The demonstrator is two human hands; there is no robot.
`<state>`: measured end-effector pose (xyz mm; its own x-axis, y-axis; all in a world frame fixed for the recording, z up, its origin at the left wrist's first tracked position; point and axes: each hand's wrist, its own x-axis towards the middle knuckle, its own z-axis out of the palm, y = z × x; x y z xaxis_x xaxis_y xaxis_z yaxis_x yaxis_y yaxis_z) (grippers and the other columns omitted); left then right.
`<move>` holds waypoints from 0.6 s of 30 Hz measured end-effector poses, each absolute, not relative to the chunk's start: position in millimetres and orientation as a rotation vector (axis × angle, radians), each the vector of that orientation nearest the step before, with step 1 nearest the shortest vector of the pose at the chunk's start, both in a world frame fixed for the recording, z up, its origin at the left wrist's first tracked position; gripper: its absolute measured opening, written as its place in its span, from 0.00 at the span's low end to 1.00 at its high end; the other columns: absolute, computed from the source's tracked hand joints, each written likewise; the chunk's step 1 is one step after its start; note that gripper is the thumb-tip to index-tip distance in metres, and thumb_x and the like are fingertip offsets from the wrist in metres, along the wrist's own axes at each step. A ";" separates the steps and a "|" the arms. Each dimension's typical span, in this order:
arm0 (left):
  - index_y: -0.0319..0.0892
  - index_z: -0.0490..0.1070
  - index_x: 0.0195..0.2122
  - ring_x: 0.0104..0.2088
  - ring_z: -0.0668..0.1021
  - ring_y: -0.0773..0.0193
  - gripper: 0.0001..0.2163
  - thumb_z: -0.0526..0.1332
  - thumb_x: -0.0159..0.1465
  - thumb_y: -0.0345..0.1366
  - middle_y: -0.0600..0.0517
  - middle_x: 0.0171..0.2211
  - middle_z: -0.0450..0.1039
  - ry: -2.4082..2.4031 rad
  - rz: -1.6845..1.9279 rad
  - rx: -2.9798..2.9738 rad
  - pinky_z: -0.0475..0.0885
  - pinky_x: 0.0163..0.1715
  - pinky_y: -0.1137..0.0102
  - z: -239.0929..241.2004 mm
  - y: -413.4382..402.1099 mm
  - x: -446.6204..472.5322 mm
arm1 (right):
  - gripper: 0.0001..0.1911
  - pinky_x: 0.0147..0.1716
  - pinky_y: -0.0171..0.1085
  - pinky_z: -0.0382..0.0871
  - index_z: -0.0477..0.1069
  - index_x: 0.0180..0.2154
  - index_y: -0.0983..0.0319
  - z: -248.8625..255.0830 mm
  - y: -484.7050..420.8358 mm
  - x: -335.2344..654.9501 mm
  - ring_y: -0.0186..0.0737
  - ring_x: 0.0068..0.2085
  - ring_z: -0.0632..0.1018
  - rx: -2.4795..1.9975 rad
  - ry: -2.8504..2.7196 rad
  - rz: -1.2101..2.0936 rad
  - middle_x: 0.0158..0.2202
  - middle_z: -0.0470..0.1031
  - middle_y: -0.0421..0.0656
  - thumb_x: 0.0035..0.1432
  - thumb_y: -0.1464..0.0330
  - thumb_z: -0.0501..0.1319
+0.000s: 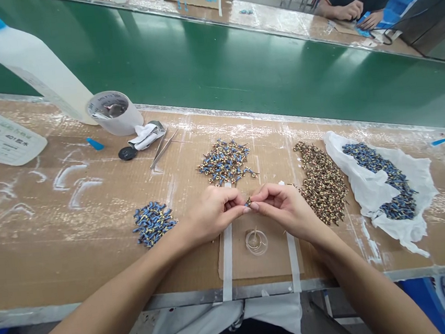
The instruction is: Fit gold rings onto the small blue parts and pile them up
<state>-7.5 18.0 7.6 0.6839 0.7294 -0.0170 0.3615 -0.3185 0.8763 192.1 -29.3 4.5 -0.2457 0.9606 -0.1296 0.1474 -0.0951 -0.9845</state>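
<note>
Left hand [211, 212] and right hand [285, 208] pinch one part [248, 202] — tiny, blue-brass.

The left hand [211, 212] and right hand [285, 208] hide most of the tiny blue-and-brass piece [248, 202] (too small to identify).

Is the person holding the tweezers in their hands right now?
No, the tweezers lie on the table, while the left hand and right hand pinch a tiny part between their fingers.

Plastic bottle [27, 65], tape roll [114, 113], tweezers [161, 147] (beside a rag [146, 136]), green conveyor belt [214, 78]
</note>
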 end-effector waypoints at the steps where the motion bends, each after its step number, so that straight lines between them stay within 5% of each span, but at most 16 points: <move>1: 0.37 0.72 0.27 0.23 0.68 0.71 0.08 0.61 0.63 0.33 0.56 0.21 0.67 0.843 0.468 1.948 0.59 0.25 0.75 7.8 18.0 -7.9 | 0.07 0.39 0.40 0.74 0.74 0.33 0.61 4.4 -29.4 192.1 0.39 0.37 0.78 -1.253 -1.448 1.445 0.35 0.79 0.44 0.57 0.64 0.66; 18: 0.38 0.69 0.25 0.23 0.67 0.69 0.08 0.59 0.62 0.29 0.55 0.20 0.67 0.767 0.372 2.163 0.56 0.26 0.73 3.8 17.4 -10.4 | 0.09 0.37 0.37 0.70 0.71 0.31 0.63 0.0 -29.1 191.2 0.36 0.36 0.75 -1.154 -1.389 1.691 0.34 0.75 0.43 0.57 0.64 0.67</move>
<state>-10.4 17.4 3.8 0.7735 0.6337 0.0100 0.4007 -0.5013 0.7669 191.2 -29.1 0.0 -0.3973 0.8905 -0.2218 0.0446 -0.2227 -0.9739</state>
